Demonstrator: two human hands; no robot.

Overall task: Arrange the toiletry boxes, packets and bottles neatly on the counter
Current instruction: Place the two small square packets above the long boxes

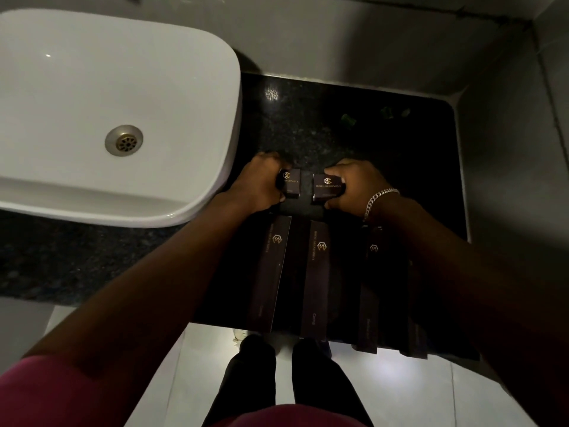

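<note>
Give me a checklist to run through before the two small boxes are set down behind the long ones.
1. Left hand has a firm hold on its small box: ok, fingers wrap its left side.
2. Right hand holds the other small box: ok, thumb and fingers pinch it.
3. The two small boxes are level with each other: cannot tell, the left one is partly covered.
4. Dark counter behind the boxes is free: ok, only small green bits lie farther back.
5. Long boxes in front lie parallel: ok for the lit ones; the rightmost are too dark.
6. Clear of the white basin: ok.
</note>
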